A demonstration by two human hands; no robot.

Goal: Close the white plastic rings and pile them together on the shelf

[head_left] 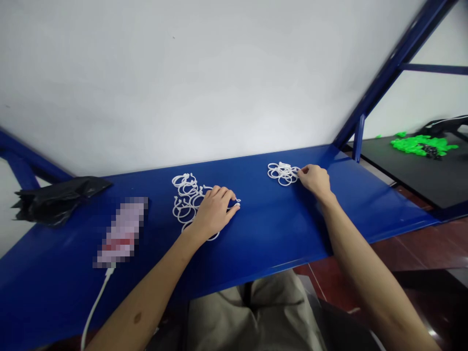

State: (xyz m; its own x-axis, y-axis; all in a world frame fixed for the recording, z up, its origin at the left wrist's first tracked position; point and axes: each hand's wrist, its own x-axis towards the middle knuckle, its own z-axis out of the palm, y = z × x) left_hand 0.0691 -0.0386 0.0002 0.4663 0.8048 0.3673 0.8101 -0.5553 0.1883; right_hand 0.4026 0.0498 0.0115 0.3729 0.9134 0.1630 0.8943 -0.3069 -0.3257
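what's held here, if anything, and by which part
The right hand seems to pinch a white ring by its edge, on the right of the smaller pile. The left hand covers part of the larger pile; any hold can't be told.

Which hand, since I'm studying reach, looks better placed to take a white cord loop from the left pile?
Probably the left hand: it partly covers the left pile of loops, while the right hand is at the right pile.

On the counter, the left cluster of loops lies between the device and the right cluster of loops; the bag lies left of the device.
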